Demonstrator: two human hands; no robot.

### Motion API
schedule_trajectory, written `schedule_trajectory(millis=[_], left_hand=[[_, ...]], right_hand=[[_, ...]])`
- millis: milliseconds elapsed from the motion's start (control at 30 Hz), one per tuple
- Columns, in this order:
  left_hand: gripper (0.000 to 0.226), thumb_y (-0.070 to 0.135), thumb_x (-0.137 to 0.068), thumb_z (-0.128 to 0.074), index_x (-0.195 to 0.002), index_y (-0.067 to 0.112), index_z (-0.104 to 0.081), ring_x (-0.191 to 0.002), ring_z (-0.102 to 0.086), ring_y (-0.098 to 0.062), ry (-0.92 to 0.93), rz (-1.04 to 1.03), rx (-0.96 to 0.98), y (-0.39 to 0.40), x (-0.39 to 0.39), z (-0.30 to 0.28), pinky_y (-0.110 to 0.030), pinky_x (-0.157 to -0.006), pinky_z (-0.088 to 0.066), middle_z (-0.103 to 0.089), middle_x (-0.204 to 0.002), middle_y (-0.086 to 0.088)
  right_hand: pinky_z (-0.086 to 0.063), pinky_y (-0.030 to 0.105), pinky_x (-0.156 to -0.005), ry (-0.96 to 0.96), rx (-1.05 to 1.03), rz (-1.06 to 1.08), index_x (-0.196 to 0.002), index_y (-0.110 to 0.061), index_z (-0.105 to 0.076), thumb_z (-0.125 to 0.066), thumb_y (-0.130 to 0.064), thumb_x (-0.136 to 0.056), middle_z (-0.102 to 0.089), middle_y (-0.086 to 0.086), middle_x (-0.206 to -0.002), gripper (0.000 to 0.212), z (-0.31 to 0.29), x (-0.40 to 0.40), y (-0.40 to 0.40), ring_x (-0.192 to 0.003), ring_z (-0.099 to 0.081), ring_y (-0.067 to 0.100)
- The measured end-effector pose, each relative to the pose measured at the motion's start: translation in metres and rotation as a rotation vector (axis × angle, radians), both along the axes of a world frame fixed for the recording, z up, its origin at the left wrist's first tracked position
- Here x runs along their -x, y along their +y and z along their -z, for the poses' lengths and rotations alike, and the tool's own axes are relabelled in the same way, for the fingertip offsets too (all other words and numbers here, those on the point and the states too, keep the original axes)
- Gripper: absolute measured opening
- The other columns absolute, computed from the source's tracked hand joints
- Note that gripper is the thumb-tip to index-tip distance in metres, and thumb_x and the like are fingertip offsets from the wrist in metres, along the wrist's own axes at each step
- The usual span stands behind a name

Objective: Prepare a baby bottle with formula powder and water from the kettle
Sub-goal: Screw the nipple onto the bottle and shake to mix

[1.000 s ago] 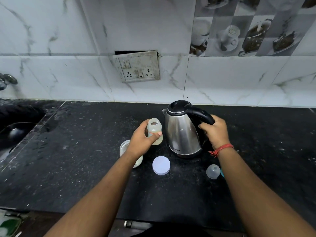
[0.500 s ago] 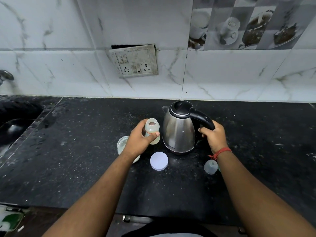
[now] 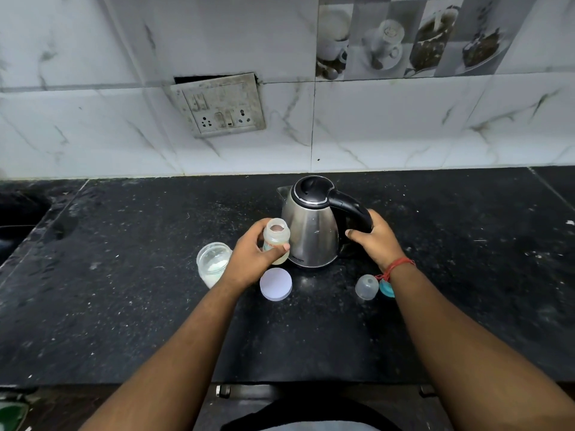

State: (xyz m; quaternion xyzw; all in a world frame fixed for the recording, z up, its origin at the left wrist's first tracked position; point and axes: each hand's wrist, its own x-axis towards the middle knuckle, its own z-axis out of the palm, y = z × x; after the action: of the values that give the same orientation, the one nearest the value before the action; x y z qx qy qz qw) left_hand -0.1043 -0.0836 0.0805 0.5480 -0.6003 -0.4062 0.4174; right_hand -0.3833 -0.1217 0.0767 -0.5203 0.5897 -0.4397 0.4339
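Observation:
A steel kettle [image 3: 312, 231] with a black lid and handle stands upright on the black counter [image 3: 124, 290]. My right hand [image 3: 378, 241] is wrapped around the lower part of its handle. My left hand [image 3: 252, 258] holds the open baby bottle [image 3: 276, 236] upright just left of the kettle, with pale contents in its bottom. A clear jar of white formula powder [image 3: 213, 262] stands open behind my left wrist. Its round white lid [image 3: 276, 284] lies flat in front of the kettle. The bottle's clear cap [image 3: 367, 286] and teal ring [image 3: 387, 289] lie by my right wrist.
A marble-tiled wall with a loose switch and socket plate [image 3: 219, 104] rises behind the counter. A sink edge [image 3: 21, 213] shows at the far left. The counter's front edge runs near my body.
The kettle has gone from tilted and lifted beside the bottle to standing flat on the counter. My right hand has slid lower on the handle. The view has tilted up.

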Motion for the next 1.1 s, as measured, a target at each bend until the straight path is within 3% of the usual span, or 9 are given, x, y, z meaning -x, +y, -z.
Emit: schedule_trajectory(millis=[100, 200, 300, 467, 600, 700, 833, 1100], left_hand=[[0.045, 0.011, -0.084, -0.083, -0.123, 0.025, -0.063, -0.101, -0.064, 0.008, -0.027, 0.030, 0.001, 0.005, 0.004, 0.003, -0.008, -0.085, -0.046, -0.071, -0.113, 0.016], [0.048, 0.014, -0.084, -0.084, -0.126, 0.025, -0.064, -0.105, -0.063, 0.006, -0.047, 0.067, -0.025, 0.011, 0.010, 0.008, -0.009, -0.088, -0.047, -0.070, -0.116, 0.016], [0.050, 0.016, -0.083, -0.084, -0.127, 0.026, -0.064, -0.109, -0.063, 0.004, -0.064, 0.098, -0.052, 0.017, 0.020, 0.015, -0.011, -0.092, -0.047, -0.070, -0.118, 0.015], [0.046, 0.017, -0.082, -0.084, -0.122, 0.032, -0.065, -0.102, -0.062, 0.008, -0.095, 0.137, -0.091, 0.030, 0.041, 0.024, -0.005, -0.085, -0.042, -0.071, -0.112, 0.017], [0.047, 0.017, -0.083, -0.084, -0.125, 0.026, -0.064, -0.098, -0.061, 0.011, -0.112, 0.167, -0.117, 0.039, 0.056, 0.031, -0.003, -0.082, -0.039, -0.071, -0.113, 0.012], [0.044, 0.012, -0.084, -0.082, -0.124, 0.020, -0.064, -0.092, -0.058, 0.018, -0.124, 0.173, -0.117, 0.045, 0.065, 0.035, 0.000, -0.080, -0.038, -0.069, -0.107, 0.014], [0.046, 0.012, -0.084, -0.083, -0.125, 0.021, -0.064, -0.094, -0.060, 0.015, -0.114, 0.192, -0.135, 0.047, 0.075, 0.037, -0.002, -0.082, -0.040, -0.070, -0.110, 0.012], [0.046, 0.013, -0.084, -0.083, -0.124, 0.026, -0.063, -0.096, -0.060, 0.014, -0.085, 0.202, -0.153, 0.055, 0.092, 0.040, -0.003, -0.085, -0.042, -0.069, -0.112, 0.017]], right_hand=[[-0.048, 0.029, -0.090, 0.070, -0.050, -0.032, -0.120, -0.022, -0.058, -0.072, 0.002, -0.082, -0.068, 0.000, -0.111, 0.047, 0.002, 0.010, 0.006, -0.104, -0.064, 0.015], [-0.045, 0.031, -0.101, 0.118, -0.087, -0.042, -0.128, -0.014, -0.055, -0.067, 0.006, -0.083, -0.064, 0.004, -0.123, 0.051, 0.005, 0.022, 0.013, -0.118, -0.059, 0.017], [-0.045, 0.026, -0.097, 0.156, -0.128, 0.004, -0.134, -0.011, -0.056, -0.064, 0.004, -0.085, -0.060, 0.004, -0.131, 0.051, 0.008, 0.037, 0.024, -0.125, -0.055, 0.016], [-0.041, 0.026, -0.105, 0.314, -0.150, -0.006, -0.132, -0.013, -0.061, -0.062, 0.001, -0.087, -0.057, -0.002, -0.130, 0.048, 0.015, 0.055, 0.046, -0.122, -0.052, 0.010], [-0.038, 0.034, -0.113, 0.505, -0.179, -0.034, -0.130, -0.018, -0.062, -0.061, 0.000, -0.083, -0.058, 0.000, -0.130, 0.050, 0.030, 0.069, 0.056, -0.129, -0.048, 0.019], [-0.034, 0.030, -0.111, 0.631, -0.247, -0.106, -0.137, -0.020, -0.056, -0.060, -0.004, -0.086, -0.052, 0.003, -0.137, 0.054, 0.038, 0.077, 0.065, -0.133, -0.040, 0.023], [-0.036, 0.035, -0.109, 0.748, -0.296, -0.182, -0.142, -0.020, -0.049, -0.065, -0.010, -0.084, -0.050, 0.007, -0.139, 0.061, 0.049, 0.080, 0.072, -0.130, -0.040, 0.030], [-0.043, 0.042, -0.103, 0.833, -0.237, -0.138, -0.129, -0.018, -0.056, -0.072, -0.018, -0.084, -0.057, 0.006, -0.130, 0.048, 0.063, 0.085, 0.077, -0.122, -0.047, 0.029]])
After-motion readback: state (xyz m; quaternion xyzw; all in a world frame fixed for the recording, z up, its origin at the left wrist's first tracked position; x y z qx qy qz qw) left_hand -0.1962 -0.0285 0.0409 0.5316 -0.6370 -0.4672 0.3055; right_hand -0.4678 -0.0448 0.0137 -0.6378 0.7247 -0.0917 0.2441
